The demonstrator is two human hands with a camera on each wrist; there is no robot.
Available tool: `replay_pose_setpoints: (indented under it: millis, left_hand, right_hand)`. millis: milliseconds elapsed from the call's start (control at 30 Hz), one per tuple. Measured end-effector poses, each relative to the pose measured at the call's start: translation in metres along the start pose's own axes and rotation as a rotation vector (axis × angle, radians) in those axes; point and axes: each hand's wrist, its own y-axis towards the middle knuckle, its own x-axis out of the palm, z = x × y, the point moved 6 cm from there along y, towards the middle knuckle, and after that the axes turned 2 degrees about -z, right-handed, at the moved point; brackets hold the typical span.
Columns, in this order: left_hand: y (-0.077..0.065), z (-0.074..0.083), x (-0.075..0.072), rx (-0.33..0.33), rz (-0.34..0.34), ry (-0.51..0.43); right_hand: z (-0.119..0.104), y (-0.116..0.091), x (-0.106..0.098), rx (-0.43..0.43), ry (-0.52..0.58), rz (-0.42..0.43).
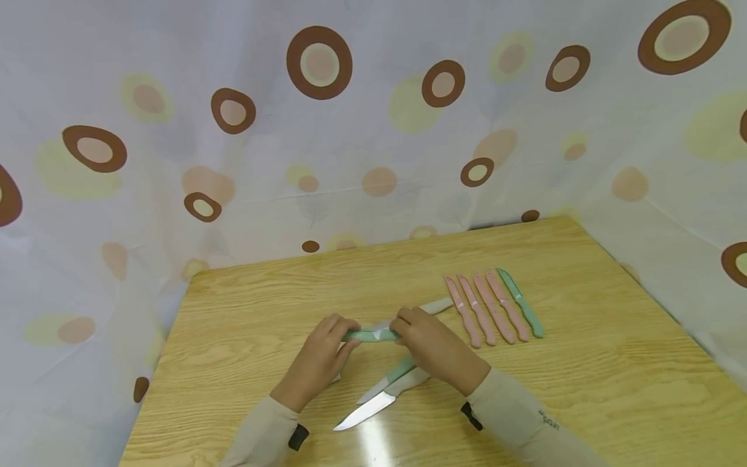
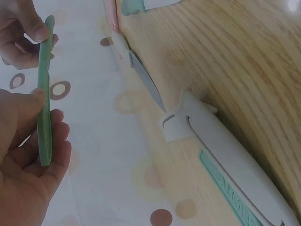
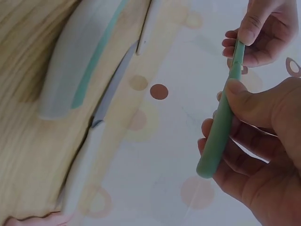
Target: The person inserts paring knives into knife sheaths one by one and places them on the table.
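Both hands hold one green knife level above the table, its blade end in a green sheath. My left hand pinches the sheath end between thumb and fingers. The handle end is gripped by my right hand, as the right wrist view shows along the green handle. Beneath and near the right hand lie a white-handled knife with a bare blade and a green-handled knife beside it. Behind the hands is another white-handled knife, also with a bare blade, partly covered by the right hand.
To the right, several pink knives lie in a row with a green knife at its end. A white item with a green strip lies on the wooden table. A patterned curtain hangs behind and at the sides.
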Motion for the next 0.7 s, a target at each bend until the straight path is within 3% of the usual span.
replay_pose_setpoints:
  millis: [167,300,500,700]
  left_hand:
    - [-0.004,-0.013,-0.001,-0.127,-0.001,0.005]
    - [-0.015,-0.03,-0.007,-0.244,0.008,0.079]
    - [-0.035,-0.046,-0.009,-0.36,-0.084,0.106]
    - [-0.051,-0.054,-0.012,-0.404,-0.166,0.125]
  right_hand:
    - [0.023,-0.012,0.006,0.094,-0.001,-0.025]
    - [0.06,-0.03,0.001,0.22,0.012,0.006]
    - [0.136,-0.081,-0.029,0.554,0.037,0.098]
    - [0.193,-0.127,-0.032,0.858,0.134,-0.007]
